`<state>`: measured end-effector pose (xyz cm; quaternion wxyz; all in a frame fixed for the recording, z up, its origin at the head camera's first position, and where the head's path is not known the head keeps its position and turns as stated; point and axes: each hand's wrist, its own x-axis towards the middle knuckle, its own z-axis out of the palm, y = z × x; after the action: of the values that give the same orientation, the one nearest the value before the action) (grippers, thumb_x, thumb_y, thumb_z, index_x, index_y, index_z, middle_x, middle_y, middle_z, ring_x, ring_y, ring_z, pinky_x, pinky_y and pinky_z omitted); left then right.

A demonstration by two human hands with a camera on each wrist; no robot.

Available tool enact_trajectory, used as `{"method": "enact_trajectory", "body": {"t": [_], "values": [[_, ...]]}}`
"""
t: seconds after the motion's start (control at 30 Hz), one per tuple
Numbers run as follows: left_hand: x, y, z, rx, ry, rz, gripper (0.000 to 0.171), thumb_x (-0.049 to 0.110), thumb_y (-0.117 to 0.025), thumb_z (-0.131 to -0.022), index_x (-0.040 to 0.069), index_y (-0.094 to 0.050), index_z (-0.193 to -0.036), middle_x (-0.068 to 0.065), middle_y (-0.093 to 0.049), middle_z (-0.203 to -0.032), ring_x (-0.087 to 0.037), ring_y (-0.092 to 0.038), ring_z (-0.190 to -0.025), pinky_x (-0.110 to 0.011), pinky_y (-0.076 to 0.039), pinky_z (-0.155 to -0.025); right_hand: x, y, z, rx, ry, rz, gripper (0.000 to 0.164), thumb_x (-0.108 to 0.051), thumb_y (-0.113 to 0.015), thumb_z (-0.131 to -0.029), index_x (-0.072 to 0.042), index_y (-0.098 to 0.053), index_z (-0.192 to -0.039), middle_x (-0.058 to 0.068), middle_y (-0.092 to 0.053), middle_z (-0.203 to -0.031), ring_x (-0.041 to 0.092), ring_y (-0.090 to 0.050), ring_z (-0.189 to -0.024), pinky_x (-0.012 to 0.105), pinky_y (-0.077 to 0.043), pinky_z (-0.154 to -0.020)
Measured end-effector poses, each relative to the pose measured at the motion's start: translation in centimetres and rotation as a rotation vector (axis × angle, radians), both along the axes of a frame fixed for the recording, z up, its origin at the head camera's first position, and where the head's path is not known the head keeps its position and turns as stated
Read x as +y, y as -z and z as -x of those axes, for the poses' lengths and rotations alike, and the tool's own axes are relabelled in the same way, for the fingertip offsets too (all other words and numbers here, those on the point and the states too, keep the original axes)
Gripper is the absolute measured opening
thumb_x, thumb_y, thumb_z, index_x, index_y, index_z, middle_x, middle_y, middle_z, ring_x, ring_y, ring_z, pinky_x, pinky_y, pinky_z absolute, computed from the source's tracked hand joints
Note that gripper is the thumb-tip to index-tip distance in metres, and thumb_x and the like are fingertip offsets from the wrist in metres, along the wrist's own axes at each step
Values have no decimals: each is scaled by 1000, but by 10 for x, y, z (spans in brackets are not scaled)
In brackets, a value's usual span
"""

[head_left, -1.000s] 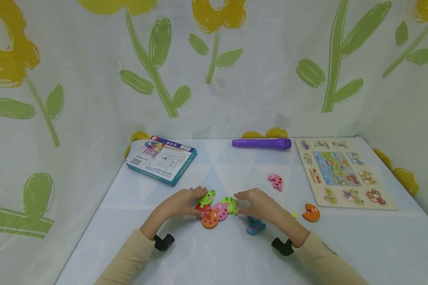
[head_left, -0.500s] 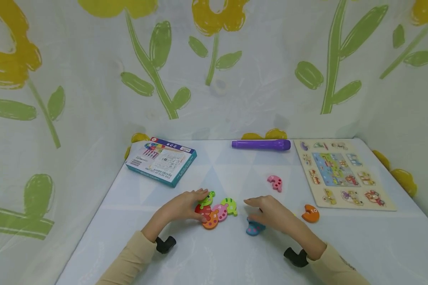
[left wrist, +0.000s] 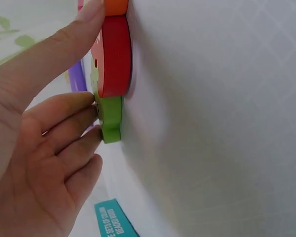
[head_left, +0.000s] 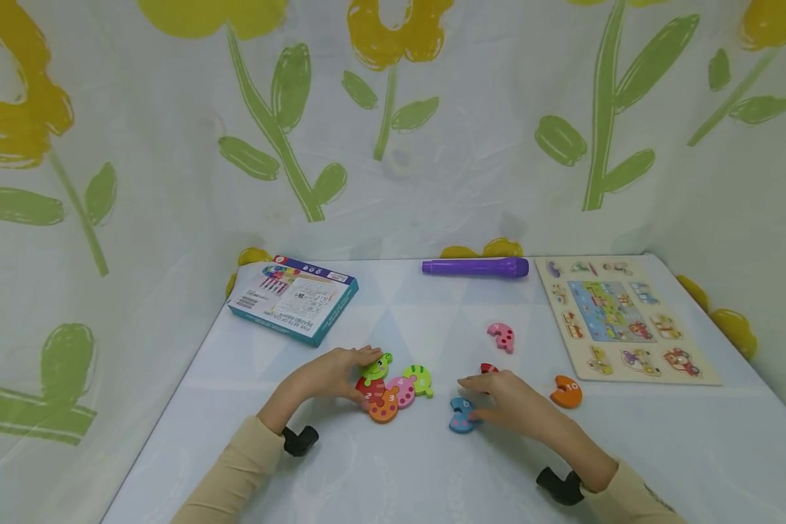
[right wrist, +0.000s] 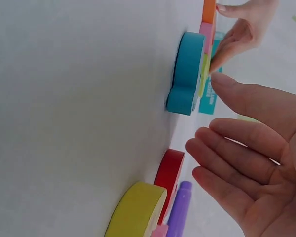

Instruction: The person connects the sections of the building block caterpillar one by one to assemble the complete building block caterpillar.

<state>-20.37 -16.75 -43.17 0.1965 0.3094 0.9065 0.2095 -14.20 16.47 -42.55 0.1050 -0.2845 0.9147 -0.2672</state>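
A joined row of caterpillar puzzle pieces lies mid-table: green head (head_left: pixel 376 370), red piece (head_left: pixel 370 391), orange piece (head_left: pixel 383 409), pink piece (head_left: pixel 403 390) and striped green piece (head_left: pixel 421 380). My left hand (head_left: pixel 330 377) touches the head with its fingertips, the thumb resting by the red and orange pieces. My right hand (head_left: pixel 520 407) hovers with loosely extended fingers beside a blue puzzle piece (head_left: pixel 461 417), its thumb near that piece; contact is unclear. Partly hidden behind this hand is another red piece (head_left: pixel 489 368). The right wrist view also shows a yellow piece (right wrist: pixel 135 210).
Loose pink (head_left: pixel 501 338) and orange number 10 (head_left: pixel 566 391) pieces lie to the right. A teal-edged box (head_left: pixel 295 300) is at back left, a purple microphone-shaped tube (head_left: pixel 475 268) at the back, and a wooden picture puzzle board (head_left: pixel 618 320) at back right.
My right hand has moved away from the striped green piece to the right, over to the blue piece, uncovering part of a red piece. The left hand stays almost in place.
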Motion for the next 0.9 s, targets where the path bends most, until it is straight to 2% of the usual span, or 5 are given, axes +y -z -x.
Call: {"method": "enact_trajectory", "body": {"t": [0.17,0.4,0.9], "values": [[-1,2,1,-2,-3,-14,85,33,-84,-73,11,-44,-145,-6,-39,-151,-24,-31,-141,-43,-33,-111,1,3,-3,-15,-8,5,47,-16,-79,-80,1,-65,-122,10,-67,-120,28,-61,-113,40,-52,-91],[-2,3,-4,-8,-41,-38,86,34,-84,-73,12,-43,-146,-7,-39,-150,-25,-31,-141,-43,-34,-110,-2,8,-6,-16,-41,-22,48,-15,-80,-79,0,-65,-122,9,-67,-119,25,-62,-111,38,-53,-90],[-1,6,-11,-21,-107,-69,86,31,-85,-73,13,-43,-146,-7,-38,-151,-26,-31,-141,-45,-34,-110,-6,15,-5,35,-79,-42,50,-14,-82,-77,0,-66,-121,8,-68,-118,25,-63,-109,35,-54,-87]]}}
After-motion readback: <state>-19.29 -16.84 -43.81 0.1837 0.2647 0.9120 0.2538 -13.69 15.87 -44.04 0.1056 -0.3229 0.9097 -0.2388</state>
